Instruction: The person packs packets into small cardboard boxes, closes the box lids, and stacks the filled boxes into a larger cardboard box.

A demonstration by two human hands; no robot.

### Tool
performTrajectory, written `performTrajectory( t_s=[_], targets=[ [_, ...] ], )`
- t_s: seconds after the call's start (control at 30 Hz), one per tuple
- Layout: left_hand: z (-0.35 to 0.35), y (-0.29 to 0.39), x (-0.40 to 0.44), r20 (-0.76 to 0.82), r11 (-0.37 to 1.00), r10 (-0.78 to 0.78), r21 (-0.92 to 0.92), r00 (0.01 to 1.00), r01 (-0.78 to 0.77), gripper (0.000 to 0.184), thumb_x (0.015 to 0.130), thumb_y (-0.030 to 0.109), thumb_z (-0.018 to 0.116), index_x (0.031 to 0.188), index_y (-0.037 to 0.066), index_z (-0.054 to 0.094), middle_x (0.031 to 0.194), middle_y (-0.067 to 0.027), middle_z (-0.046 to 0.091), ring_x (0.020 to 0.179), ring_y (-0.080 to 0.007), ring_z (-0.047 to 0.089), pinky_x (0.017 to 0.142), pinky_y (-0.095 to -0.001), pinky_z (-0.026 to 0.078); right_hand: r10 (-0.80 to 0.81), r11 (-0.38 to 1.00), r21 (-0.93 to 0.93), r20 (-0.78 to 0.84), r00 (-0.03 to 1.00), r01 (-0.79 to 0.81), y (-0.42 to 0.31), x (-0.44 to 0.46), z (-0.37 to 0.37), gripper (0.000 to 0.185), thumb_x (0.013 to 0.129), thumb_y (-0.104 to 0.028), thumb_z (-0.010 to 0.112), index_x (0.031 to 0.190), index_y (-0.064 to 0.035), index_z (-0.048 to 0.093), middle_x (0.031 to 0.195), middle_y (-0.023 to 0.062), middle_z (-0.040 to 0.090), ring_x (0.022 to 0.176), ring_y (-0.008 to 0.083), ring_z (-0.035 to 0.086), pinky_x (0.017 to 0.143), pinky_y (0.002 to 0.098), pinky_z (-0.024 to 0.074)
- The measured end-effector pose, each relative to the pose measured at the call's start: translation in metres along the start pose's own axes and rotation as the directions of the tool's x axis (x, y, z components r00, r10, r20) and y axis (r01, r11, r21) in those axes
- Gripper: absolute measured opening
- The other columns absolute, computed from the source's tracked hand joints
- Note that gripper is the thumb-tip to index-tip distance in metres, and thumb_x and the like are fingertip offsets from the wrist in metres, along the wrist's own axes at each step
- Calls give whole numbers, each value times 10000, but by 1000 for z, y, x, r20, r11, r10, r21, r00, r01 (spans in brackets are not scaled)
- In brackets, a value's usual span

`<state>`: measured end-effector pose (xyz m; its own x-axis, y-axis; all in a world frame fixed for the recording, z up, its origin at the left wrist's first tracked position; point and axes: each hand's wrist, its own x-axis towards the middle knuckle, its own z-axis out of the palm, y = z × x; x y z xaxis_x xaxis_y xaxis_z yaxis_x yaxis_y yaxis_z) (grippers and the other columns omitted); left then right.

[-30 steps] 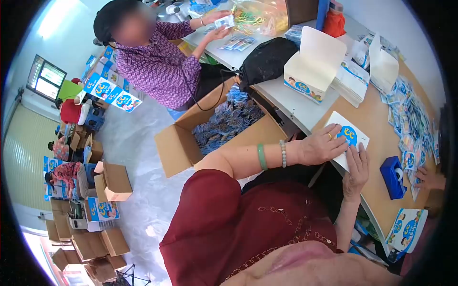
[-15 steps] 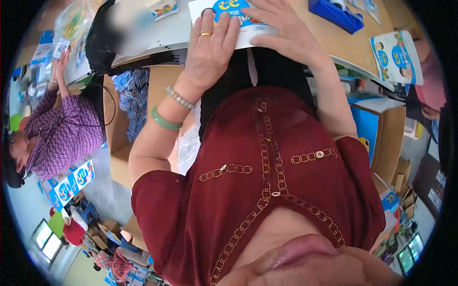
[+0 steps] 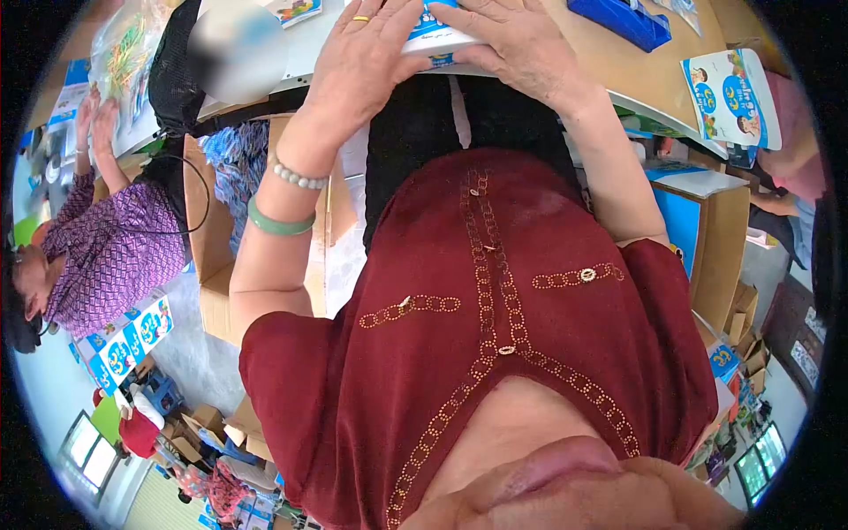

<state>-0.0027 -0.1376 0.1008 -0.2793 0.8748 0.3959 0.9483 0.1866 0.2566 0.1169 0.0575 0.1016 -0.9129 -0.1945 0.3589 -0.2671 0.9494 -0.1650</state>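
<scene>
The white carton (image 3: 441,38), printed with blue and colored patterns, lies flat at the near edge of the table (image 3: 605,64), its top largely covered and its far part out of view.

"33"-like characters on white package (image 3: 733,97), blue-white panels (image 3: 132,346), lettering on held pack (image 3: 442,37) unreadable

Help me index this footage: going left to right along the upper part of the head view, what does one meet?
Clear plastic bag with coloured strands, black bag, left hand, right hand, blue tape dispenser, white-and-blue printed pack.
</scene>
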Motion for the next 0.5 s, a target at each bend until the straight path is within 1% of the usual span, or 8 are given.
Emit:
performTrajectory(
  t_s=[0.03,0.1,0.17,0.2,0.27,0.37,0.47,0.5],
  targets=[
    [-2,1,0,15,996,40,77,999,-41,506,772,155,729,1222,16,545,1271,-162,562,1240,-420,474,1050,-473,379,-6,1000,20,-16,1000,6,1,-1,1,509,821,-267,682,1288,-112,553,1401,122,486,1312,346,422,1058,529,306],
    [-7,-4,3,48,994,76,80,996,-80,504,774,160,728,1222,18,545,1244,-160,578,1215,-418,498,1025,-462,407,-14,999,40,-33,999,15,5,0,2,493,815,-251,690,1273,-114,571,1372,116,521,1299,331,443,1052,524,314],
    [-9,-6,4,86,990,109,82,990,-116,503,776,165,726,1222,20,546,1216,-157,594,1190,-415,521,1001,-450,436,30,980,197,-77,997,-14,9,-1,2,391,840,-252,673,1197,-99,631,1285,95,602,1290,303,466,1068,503,288],
    [-10,-6,5,93,993,94,64,991,-100,485,789,168,715,1223,31,547,1197,-148,606,1166,-414,538,982,-441,453,32,979,201,-77,996,-15,11,0,1,391,840,-252,673,1197,-99,631,1285,95,602,1290,303,466,1068,503,288],
    [-12,-8,8,103,995,85,44,991,-90,467,802,171,704,1224,42,549,1177,-139,617,1142,-413,555,963,-432,470,97,923,377,-26,995,-80,15,0,0,323,867,-264,656,1133,-81,670,1239,79,637,1302,291,461,1089,479,249],
    [-13,-11,7,84,995,84,-59,993,-79,433,820,170,685,1219,67,553,1135,-120,629,1129,-411,561,940,-432,485,140,873,473,-13,990,-117,20,-2,6,306,884,-271,640,1108,-68,683,1227,70,647,1306,292,461,1105,463,213],
    [-12,-8,4,58,996,81,-33,995,-79,409,832,160,671,1217,85,558,1153,-100,619,1115,-422,563,936,-444,485,135,883,455,-14,991,-114,18,-2,5,289,881,-246,643,1096,-59,691,1221,75,649,1307,293,459,1096,459,241],
    [-13,-6,5,64,993,117,6,991,-118,425,835,155,673,1229,61,543,1170,-132,608,1117,-421,563,933,-437,488,134,884,453,-15,991,-113,18,-2,6,289,881,-246,643,1096,-59,691,1221,75,649,1307,293,459,1096,459,241]
  ],
)
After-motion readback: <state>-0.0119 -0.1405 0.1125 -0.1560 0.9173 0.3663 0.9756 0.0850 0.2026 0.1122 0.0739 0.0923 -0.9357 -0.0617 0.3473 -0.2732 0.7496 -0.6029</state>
